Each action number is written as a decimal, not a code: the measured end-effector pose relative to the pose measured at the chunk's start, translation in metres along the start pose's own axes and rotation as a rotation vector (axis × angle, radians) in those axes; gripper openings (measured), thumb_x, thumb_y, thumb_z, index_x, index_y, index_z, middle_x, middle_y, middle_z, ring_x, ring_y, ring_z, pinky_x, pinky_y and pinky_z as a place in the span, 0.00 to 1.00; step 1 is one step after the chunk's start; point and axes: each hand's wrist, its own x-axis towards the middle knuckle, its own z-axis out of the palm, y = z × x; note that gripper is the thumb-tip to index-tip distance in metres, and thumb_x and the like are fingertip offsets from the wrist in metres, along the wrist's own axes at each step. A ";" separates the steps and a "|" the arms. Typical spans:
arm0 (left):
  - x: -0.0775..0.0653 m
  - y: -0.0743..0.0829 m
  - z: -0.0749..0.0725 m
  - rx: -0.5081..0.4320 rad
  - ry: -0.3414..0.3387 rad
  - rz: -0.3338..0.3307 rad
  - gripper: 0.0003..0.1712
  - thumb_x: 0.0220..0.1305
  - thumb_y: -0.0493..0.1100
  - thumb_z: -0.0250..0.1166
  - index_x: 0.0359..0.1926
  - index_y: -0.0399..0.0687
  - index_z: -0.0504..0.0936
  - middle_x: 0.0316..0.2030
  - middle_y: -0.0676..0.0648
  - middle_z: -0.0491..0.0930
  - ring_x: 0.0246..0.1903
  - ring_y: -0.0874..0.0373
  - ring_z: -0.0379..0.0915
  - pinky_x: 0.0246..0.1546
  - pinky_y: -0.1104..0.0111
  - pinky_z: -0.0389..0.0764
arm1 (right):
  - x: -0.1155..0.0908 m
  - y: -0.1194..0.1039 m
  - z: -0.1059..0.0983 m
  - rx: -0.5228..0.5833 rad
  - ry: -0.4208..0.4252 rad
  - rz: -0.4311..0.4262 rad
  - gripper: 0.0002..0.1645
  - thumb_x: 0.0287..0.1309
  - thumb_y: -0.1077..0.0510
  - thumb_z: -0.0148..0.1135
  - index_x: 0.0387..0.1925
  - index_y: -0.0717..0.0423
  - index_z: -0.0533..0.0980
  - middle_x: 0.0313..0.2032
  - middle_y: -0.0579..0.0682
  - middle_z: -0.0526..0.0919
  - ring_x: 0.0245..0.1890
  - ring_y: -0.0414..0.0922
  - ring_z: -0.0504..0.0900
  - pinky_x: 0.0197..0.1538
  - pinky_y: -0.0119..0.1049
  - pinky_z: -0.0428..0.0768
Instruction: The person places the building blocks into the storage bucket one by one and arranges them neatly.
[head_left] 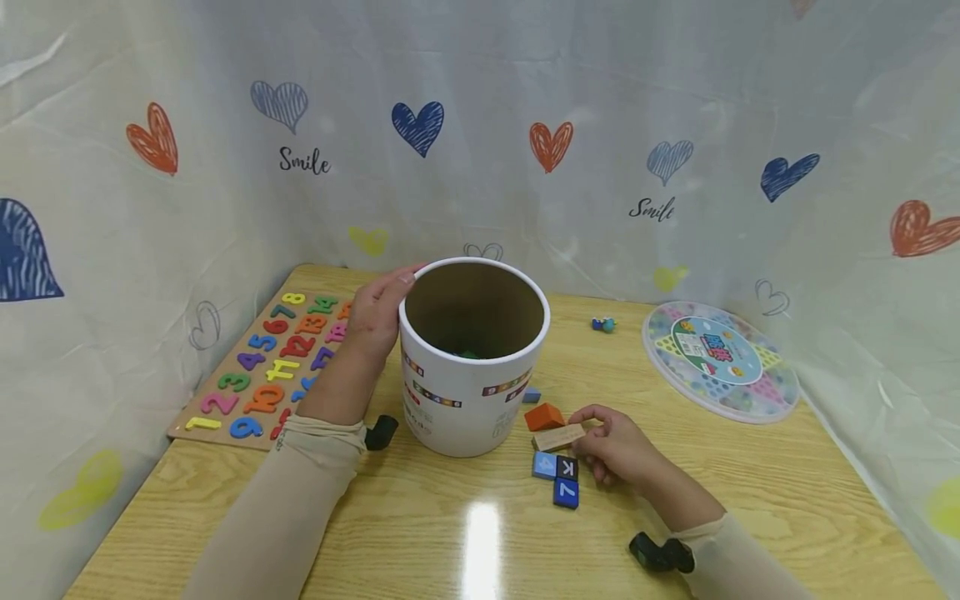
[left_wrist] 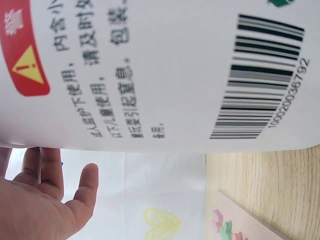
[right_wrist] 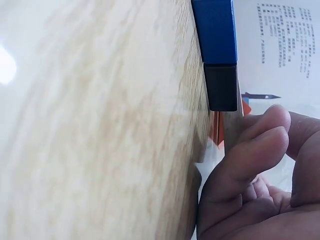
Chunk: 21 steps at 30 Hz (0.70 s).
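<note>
A tall white bucket with printed labels stands upright on the table. My left hand grips its rim on the left side; in the left wrist view the barcode side of the bucket fills the upper part, above the left hand. At the right of the bucket, my right hand pinches the end of a plain wooden block. Close by lie an orange block, a light blue block, a black block and a blue block. Dim contents at the bucket's bottom are hard to make out.
On the left lies a wooden number board with coloured numerals. A round, clear-lidded game box is at the right. Small blue figures sit farther back. A printed curtain encloses the table. Another blue block is partly behind the bucket.
</note>
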 end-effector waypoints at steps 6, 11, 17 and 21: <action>0.005 -0.012 -0.001 -0.021 0.013 0.021 0.22 0.71 0.51 0.50 0.56 0.45 0.79 0.54 0.45 0.78 0.55 0.53 0.71 0.57 0.55 0.70 | -0.003 -0.002 -0.001 0.053 -0.015 -0.044 0.25 0.56 0.62 0.60 0.55 0.59 0.67 0.15 0.49 0.71 0.09 0.44 0.69 0.14 0.33 0.72; 0.005 -0.013 0.000 -0.023 0.017 0.047 0.22 0.71 0.52 0.51 0.55 0.44 0.79 0.53 0.44 0.78 0.55 0.52 0.71 0.58 0.55 0.69 | -0.003 -0.002 -0.003 0.114 -0.037 -0.060 0.25 0.59 0.63 0.59 0.56 0.62 0.65 0.15 0.50 0.71 0.09 0.44 0.69 0.14 0.32 0.72; 0.004 -0.012 0.000 -0.020 0.022 0.053 0.22 0.71 0.51 0.51 0.55 0.44 0.79 0.53 0.43 0.78 0.55 0.51 0.71 0.58 0.53 0.69 | -0.004 -0.002 -0.004 0.152 -0.052 -0.088 0.24 0.60 0.64 0.58 0.56 0.64 0.63 0.15 0.50 0.71 0.09 0.44 0.69 0.14 0.32 0.73; 0.004 -0.012 0.000 -0.013 0.029 0.048 0.22 0.71 0.51 0.51 0.55 0.44 0.80 0.53 0.42 0.78 0.55 0.50 0.71 0.58 0.53 0.69 | -0.006 0.000 -0.005 0.168 -0.052 -0.106 0.25 0.59 0.62 0.59 0.56 0.63 0.63 0.16 0.50 0.71 0.09 0.43 0.69 0.14 0.32 0.73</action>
